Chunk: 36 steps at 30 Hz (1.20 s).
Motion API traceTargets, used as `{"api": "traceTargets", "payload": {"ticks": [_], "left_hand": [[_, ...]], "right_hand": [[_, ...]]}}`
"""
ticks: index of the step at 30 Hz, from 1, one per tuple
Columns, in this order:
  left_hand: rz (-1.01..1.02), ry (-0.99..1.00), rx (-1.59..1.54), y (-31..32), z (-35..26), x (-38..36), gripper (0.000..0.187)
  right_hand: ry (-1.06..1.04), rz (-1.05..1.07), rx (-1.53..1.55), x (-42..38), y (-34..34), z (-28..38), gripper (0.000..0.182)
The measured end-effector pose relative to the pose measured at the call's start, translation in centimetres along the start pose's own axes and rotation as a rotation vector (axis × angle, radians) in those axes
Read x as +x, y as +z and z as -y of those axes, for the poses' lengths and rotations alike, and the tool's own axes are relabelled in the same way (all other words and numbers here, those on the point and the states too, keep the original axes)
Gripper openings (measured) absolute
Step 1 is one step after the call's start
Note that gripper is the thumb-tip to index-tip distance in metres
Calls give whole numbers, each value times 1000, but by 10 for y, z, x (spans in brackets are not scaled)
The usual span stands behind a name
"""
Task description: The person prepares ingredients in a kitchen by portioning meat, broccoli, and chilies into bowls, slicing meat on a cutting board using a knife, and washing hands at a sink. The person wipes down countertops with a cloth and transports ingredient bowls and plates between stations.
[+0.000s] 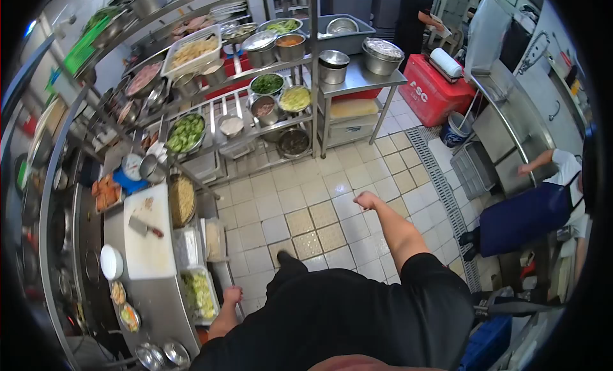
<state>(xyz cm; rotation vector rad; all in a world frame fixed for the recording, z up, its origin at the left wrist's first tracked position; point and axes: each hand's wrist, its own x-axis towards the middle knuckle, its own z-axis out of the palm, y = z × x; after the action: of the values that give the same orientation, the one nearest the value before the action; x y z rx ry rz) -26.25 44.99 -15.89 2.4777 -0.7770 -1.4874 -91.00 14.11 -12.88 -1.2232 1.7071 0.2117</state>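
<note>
My right hand (366, 201) is stretched forward over the tiled floor, its fingers curled in and nothing visible in them. Low by my side, my left hand (233, 295) is closed like a fist, also with nothing showing in it. Closest to the left hand is a tray of chopped pale green vegetables (200, 295) at the counter's edge. On the counter, a white cutting board (159, 256) carries a cleaver (145, 227) with a brown handle and some small scraps. Neither hand touches these things.
A metal rack (255, 138) with bowls of vegetables stands ahead on the left, beside a steel table (357, 74). A red cooler box (429, 90) sits beyond. A floor drain (440, 179) runs along the right. A person in a blue apron (523, 221) stands at right; another person (414, 20) is farther back.
</note>
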Motion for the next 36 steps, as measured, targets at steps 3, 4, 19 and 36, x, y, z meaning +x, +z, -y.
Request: {"api": "traceTargets", "payload": {"ticks": [3,4,19,36], "left_hand": [[184,105,440,26,-94,60,26],[159,124,527,35,-136,85,28],[501,620,-519,269,-1038,156,33],[376,143,-973,308,-994,48,11]], "right_hand": [[-49,-154,424,29,-41,47,38],[-94,-238,474,52,-48,53,35],[-188,-842,888,177,-301,120,22],[-1080,-201,-216,381,-672,296,56]]}}
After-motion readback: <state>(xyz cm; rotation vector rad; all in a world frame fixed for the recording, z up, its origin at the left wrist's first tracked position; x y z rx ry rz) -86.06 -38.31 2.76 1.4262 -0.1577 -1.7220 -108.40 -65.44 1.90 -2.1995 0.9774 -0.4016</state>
